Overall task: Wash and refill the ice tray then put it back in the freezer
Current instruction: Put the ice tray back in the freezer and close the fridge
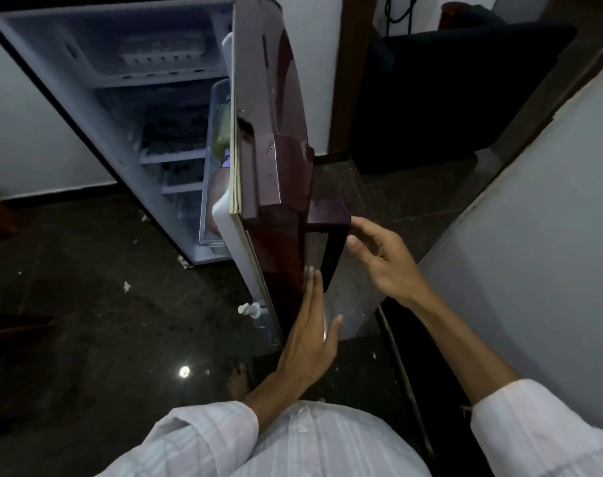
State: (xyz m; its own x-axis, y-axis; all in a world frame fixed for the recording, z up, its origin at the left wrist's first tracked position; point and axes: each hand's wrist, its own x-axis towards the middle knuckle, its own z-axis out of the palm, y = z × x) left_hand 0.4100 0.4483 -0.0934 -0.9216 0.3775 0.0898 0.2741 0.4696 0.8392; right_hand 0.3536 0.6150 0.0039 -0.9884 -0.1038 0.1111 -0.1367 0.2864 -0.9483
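Left hand: your left hand (310,339) is lying flat, fingers straight, along the outer face of the fridge door (272,115) just below the handle (331,242). It is gripping nothing.
Right hand: your right hand (386,259) is hovering beside the handle with relaxed, spread fingers. The tips are near the handle's upper corner and it is holding nothing.
Ice tray: a pale tray-like shape (162,53) is sitting in the freezer compartment (121,75) at the top. It is too blurred to tell whether it is full.
Door risk: with neither hand gripping, you are probably steering the door by push alone. A hard shove may be sending it into a slam or a rebound.
Finger risk: your right fingertips are sitting close to the handle, so a swinging door could be catching them.
Spill risk: if the tray is holding water, a jolt could be slopping it over.
Shelf risk: the bottles (222,132) in the door shelf may be rocking if the door swings fast.
Floor risk: pale scraps are lying on the dark floor (86,321) near the fridge, so you may be risking a slip.
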